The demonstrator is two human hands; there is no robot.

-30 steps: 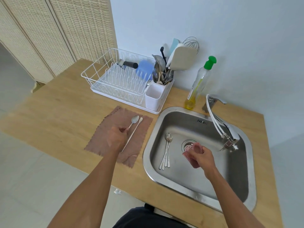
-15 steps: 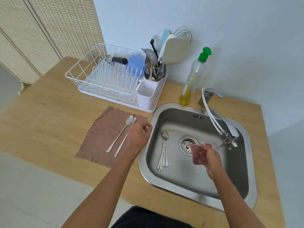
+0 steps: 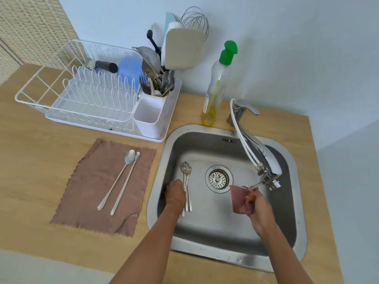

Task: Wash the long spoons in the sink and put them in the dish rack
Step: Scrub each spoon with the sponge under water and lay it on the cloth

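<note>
Several long steel spoons (image 3: 186,173) lie bunched on the floor of the steel sink (image 3: 229,257), left of the drain. My left hand (image 3: 175,194) is down on their handles, blurred; its fingers are hidden under it, so whether it grips them does not show. My right hand (image 3: 260,208) holds a pink mesh scrubber (image 3: 239,199) just below the faucet spout (image 3: 266,171). Two more long spoons (image 3: 123,179) lie side by side on a brown cloth (image 3: 88,191) on the counter, left of the sink. The white wire dish rack (image 3: 61,103) stands behind the cloth.
A white utensil caddy (image 3: 149,117) full of cutlery sits at the rack's right end. Inside the rack are a blue cup (image 3: 127,70) and a black-handled tool. A green-capped soap bottle (image 3: 217,85) stands behind the sink. The wooden counter (image 3: 30,160) ends at its front edge near me.
My left hand left the two spoons on the cloth and moved right, down into the sink onto the bunched spoons. My right hand lifted the scrubber toward the faucet.
</note>
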